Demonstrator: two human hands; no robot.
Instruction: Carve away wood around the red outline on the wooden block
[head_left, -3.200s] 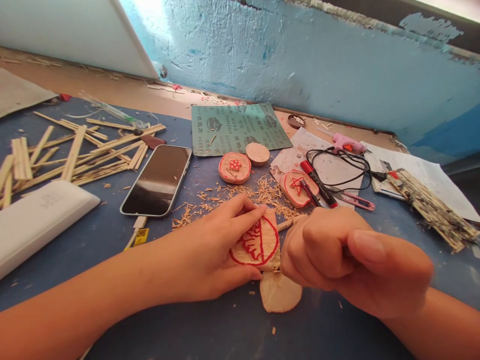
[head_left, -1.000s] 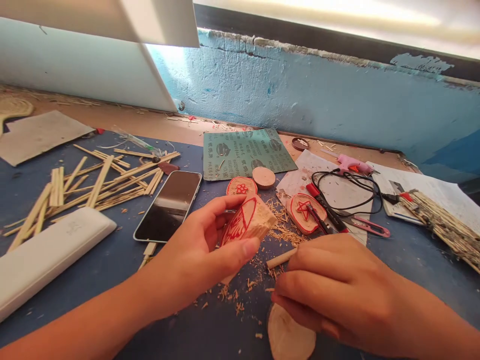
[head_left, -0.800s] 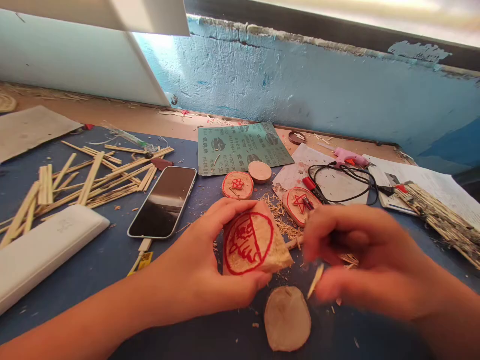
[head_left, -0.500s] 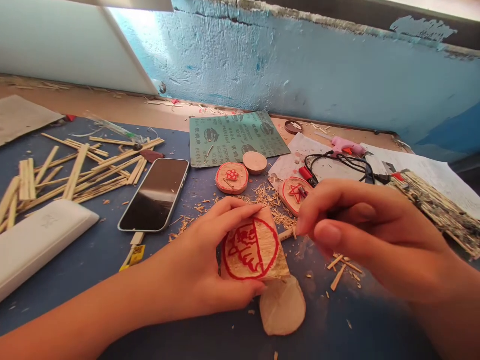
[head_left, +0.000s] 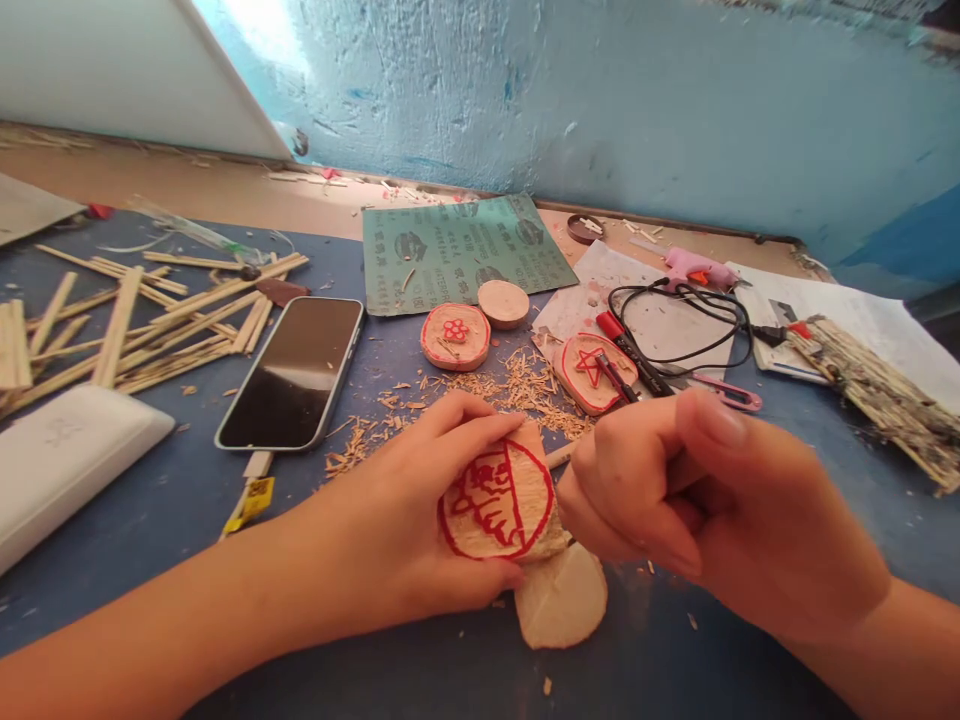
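My left hand (head_left: pixel 420 500) grips a wooden block (head_left: pixel 534 515) between thumb and fingers. Its upper face carries a red circle with a line drawing and a straight line across it. Close against the block's right edge is my right hand (head_left: pixel 697 490), closed with the fingers curled in and the thumb on top; whatever it may hold is hidden. A short wooden stick (head_left: pixel 560 454) shows behind the block, partly covered by the right hand. Below the block lies a pale round wood slice (head_left: pixel 562 600).
A phone (head_left: pixel 292 375), wooden sticks (head_left: pixel 120 325) and a white case (head_left: pixel 82 460) lie left. Behind are green sandpaper (head_left: pixel 465 255), a flower-marked disc (head_left: pixel 455 337), a plain disc (head_left: pixel 503 303) and shavings (head_left: pixel 517 385). Right are a star-marked disc (head_left: pixel 577 375), markers (head_left: pixel 634 350) and a pink glue gun (head_left: pixel 697 268).
My right hand has turned and curled into a fist, moving down toward the block's right edge. The left hand keeps its grip on the block. The view has tilted slightly down.
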